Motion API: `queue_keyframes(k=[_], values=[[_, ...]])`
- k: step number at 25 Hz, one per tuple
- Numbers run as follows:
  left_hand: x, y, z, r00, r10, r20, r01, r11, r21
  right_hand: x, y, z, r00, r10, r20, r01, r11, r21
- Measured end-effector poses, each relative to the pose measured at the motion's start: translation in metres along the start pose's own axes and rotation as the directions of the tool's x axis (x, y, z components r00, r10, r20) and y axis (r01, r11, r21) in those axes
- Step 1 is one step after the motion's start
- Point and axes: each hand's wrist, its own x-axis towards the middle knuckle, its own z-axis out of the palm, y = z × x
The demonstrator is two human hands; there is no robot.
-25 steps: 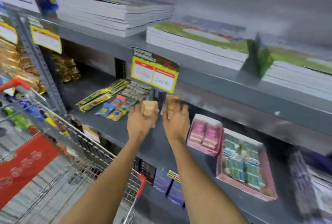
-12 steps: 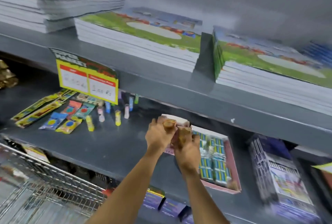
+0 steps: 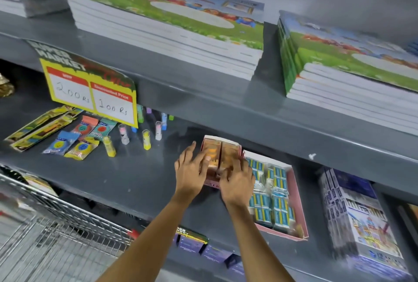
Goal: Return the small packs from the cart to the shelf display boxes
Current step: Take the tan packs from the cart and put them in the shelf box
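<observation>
Head view: the two small orange-tan packs point(image 3: 220, 157), carried up in the fists a second ago, now sit side by side in the small pink cardboard display box point(image 3: 210, 183). The left hand point(image 3: 191, 172) and right hand point(image 3: 237, 181) lie spread-fingered on them, pinching nothing. That pair looks returned. The wire cart point(image 3: 56, 232) waits below-left of the hands.

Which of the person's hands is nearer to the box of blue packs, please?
Right. The right hand overlaps the blue-pack box's left edge; the left hand sits farther left, beyond the small pink box.
</observation>
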Motion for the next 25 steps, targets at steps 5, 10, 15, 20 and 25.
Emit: queue_keyframes(k=[5,10,15,20,25], values=[[0.017,0.002,-0.001,0.995,0.004,0.095,-0.009,0.999,0.051,-0.001,0.005,0.005,0.999,-0.024,-0.030,0.022,0.998,-0.058],[0.010,0.000,-0.001,0.990,-0.029,0.138,0.018,0.996,0.084,-0.003,0.007,0.008,0.997,-0.074,0.025,0.077,0.989,-0.123],[0.010,-0.001,-0.007,0.989,0.029,0.145,-0.054,0.983,0.173,-0.005,0.006,0.007,0.995,-0.077,0.060,0.086,0.985,-0.150],[0.003,-0.008,-0.013,0.983,0.056,0.173,-0.101,0.958,0.267,-0.008,0.003,0.006,0.986,-0.134,0.101,0.151,0.972,-0.181],[0.004,-0.008,-0.021,0.973,0.086,0.213,-0.147,0.946,0.290,-0.006,0.006,0.004,0.983,-0.163,0.081,0.175,0.970,-0.169]])
